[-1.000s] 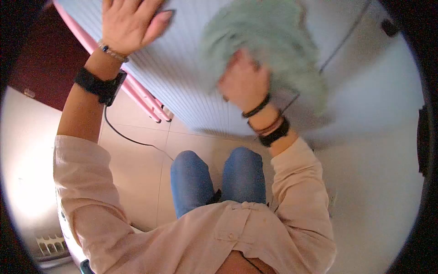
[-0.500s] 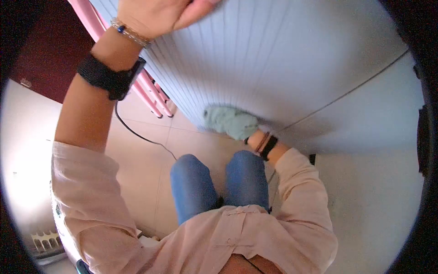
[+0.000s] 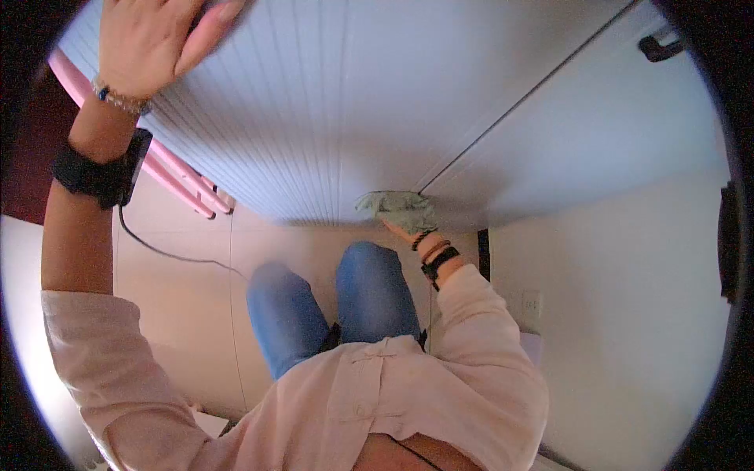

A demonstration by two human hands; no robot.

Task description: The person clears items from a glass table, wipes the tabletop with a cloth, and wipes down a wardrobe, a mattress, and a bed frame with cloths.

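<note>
My left hand (image 3: 149, 47) is at the upper left, its thumb spread away from the fingers, against or just over the ribbed part of a large pale panel (image 3: 314, 94). The fingertips run out of view at the top. Low on that panel, near a dark vertical seam, a light green cloth (image 3: 408, 202) is pressed to the surface. Around it my right hand (image 3: 399, 228) is closed, largely covered by the folds.
Pink tubular legs (image 3: 184, 180) stand beyond the panel's left edge. A dark cable (image 3: 169, 255) hangs from my left wrist device. A dark handle (image 3: 660, 49) is on the panel's right section. A wall socket (image 3: 532, 304) sits on the right wall, and tiled floor (image 3: 177, 290) lies below.
The view has shifted to the right, and the handle and wall socket now show. My right hand has moved the cloth along the panel to beside the seam. My left hand stays by the panel.
</note>
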